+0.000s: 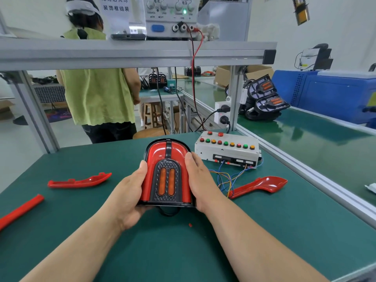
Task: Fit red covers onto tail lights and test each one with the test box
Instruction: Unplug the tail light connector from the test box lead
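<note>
The left hand [128, 194] and right hand [203, 180] grip the tail light [166, 180] over the middle of the surface, fingers curled round its sides and thumbs pressing the edges of its red cover [155, 155]. The fitting step looks nearly done. Next it probably needs connecting to the test box [227, 149] by the far right edge.

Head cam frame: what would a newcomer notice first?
The glossy red tail light at centre stands out first, gripped at its sides by the left hand and right hand over the green mat. Behind it to the right sits the white test box with its rows of coloured buttons. A left red cover and a right red cover lie loose on the mat on either side.
</note>
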{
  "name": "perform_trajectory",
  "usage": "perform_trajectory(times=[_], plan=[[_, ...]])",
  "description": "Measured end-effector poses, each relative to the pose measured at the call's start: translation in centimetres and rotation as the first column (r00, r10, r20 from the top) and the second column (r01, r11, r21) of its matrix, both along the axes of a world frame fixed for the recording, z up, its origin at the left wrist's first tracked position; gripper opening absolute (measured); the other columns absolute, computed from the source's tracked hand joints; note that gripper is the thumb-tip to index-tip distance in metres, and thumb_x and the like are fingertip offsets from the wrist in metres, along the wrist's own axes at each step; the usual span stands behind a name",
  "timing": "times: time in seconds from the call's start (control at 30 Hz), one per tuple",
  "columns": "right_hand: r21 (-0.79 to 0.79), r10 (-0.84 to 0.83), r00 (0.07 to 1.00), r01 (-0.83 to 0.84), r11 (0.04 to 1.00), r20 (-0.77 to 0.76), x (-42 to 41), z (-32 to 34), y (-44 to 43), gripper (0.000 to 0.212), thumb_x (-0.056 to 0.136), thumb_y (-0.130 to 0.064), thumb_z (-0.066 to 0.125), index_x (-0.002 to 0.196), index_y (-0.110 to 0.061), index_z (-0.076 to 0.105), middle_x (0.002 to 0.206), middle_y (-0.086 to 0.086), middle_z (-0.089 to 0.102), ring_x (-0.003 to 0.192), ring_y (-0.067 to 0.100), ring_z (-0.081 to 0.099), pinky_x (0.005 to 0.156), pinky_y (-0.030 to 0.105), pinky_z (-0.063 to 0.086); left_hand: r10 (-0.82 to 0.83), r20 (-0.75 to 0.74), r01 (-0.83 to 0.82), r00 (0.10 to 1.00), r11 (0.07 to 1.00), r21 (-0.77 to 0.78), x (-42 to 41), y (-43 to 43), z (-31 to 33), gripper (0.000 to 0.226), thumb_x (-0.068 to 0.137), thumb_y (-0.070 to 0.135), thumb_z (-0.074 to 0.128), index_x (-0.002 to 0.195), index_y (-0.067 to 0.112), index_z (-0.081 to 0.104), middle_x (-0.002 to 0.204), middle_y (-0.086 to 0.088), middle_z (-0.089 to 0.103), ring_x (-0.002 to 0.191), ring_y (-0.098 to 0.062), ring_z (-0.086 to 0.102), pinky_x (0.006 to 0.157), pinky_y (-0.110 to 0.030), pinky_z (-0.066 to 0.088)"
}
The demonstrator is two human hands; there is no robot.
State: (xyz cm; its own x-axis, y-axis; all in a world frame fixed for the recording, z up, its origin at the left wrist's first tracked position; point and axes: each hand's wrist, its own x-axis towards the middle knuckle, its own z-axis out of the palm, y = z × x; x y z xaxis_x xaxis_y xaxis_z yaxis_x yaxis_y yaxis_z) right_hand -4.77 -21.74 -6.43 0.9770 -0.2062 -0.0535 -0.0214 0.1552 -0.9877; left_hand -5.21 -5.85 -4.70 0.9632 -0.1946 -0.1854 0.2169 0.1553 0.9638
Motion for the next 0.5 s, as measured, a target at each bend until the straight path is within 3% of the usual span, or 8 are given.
perform_trajectory(times=[0.1,0.13,0.23,0.33,0.5], plan=[[0.093,0.016,1.0,-0.015,0.996,-0.01,-0.6,0.7,-0.2,0.042,0.099,-0.057,0.044,0.13,-0.031,0.057,0.114,0.002,0.072,0.097,0.019,0.073,0.074,0.039,0.062,0.003,0.01,-0.003,1.0,1.0,0.007,-0.1,-0.2,0.1,0.054,0.1,0.056,0.04,0.111,0.013,0.072,0.101,-0.012,0.076,0.087,-0.025,0.075,0.061,-0.036,0.061],[0.127,0.033,0.999,-0.03,0.991,-0.024,-0.7,0.9,-0.2,0.042,0.099,-0.057,0.045,0.127,-0.03,0.059,0.11,0.002,0.074,0.093,0.019,0.074,0.071,0.039,0.063,0.007,0.013,-0.007,1.0,1.0,0.003,-0.2,-0.3,0.1,0.054,0.101,0.055,0.039,0.11,0.014,0.072,0.101,-0.012,0.077,0.086,-0.025,0.076,0.061,-0.036,0.061],[0.237,0.128,0.988,-0.103,0.966,-0.092,-0.9,1.3,-0.2,0.048,0.097,-0.062,0.046,0.13,-0.029,0.058,0.115,0.005,0.073,0.099,0.024,0.073,0.084,0.049,0.06,0.027,0.022,-0.027,0.999,1.0,-0.004,-0.3,-0.2,0.2,0.054,0.101,0.054,0.038,0.107,0.013,0.073,0.101,-0.012,0.077,0.086,-0.025,0.076,0.059,-0.036,0.061],[0.327,0.232,0.971,-0.203,0.923,-0.052,-1.8,1.7,0.1,0.052,0.098,-0.059,0.045,0.14,-0.028,0.051,0.124,0.005,0.07,0.109,0.023,0.07,0.089,0.045,0.058,0.066,0.018,-0.065,0.998,0.997,-0.035,-0.1,0.1,0.5,0.055,0.101,0.054,0.041,0.096,0.014,0.077,0.101,-0.012,0.077,0.085,-0.026,0.076,0.06,-0.036,0.06],[0.286,0.132,0.99,-0.143,0.947,0.057,-2.8,1.4,0.7,0.04,0.104,-0.049,0.039,0.139,-0.034,0.05,0.129,0.002,0.066,0.113,0.019,0.067,0.091,0.042,0.058,0.044,-0.008,-0.045,0.999,0.997,-0.069,-0.4,-0.1,0.8,0.055,0.099,0.055,0.042,0.099,0.011,0.075,0.101,-0.013,0.076,0.086,-0.026,0.076,0.064,-0.037,0.059]])
